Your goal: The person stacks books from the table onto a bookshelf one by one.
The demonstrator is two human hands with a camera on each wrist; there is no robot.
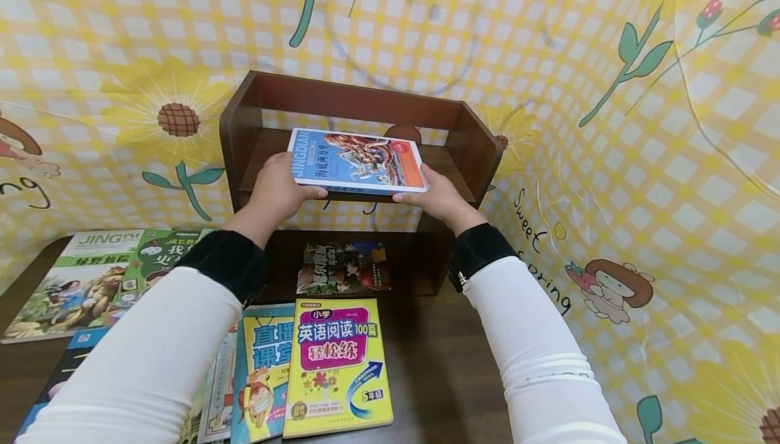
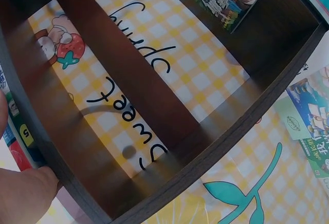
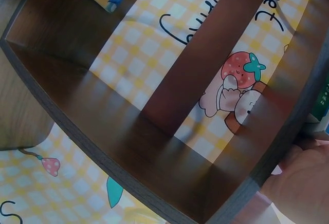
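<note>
A paperback book (image 1: 359, 161) with a blue cover, a sea-creature picture and an orange band lies flat over the upper board of a dark brown wooden bookshelf (image 1: 359, 97). My left hand (image 1: 275, 190) grips its left edge, the thumb along the front spine. At the right front corner, my right hand (image 1: 441, 193) holds it with the thumb against the front edge. In the left wrist view, part of the left hand (image 2: 28, 196) shows beside the shelf's edge. The right wrist view has the right hand (image 3: 300, 183) at the board's edge too.
A dark-covered book (image 1: 343, 267) lies on the lower shelf. In front are a yellow exercise book (image 1: 338, 376) and a blue-and-yellow book (image 1: 262, 369). More books, including a green-titled one (image 1: 79, 281), lie left on the dark table (image 1: 445, 369). Yellow checked cloth (image 1: 378, 17) hangs behind.
</note>
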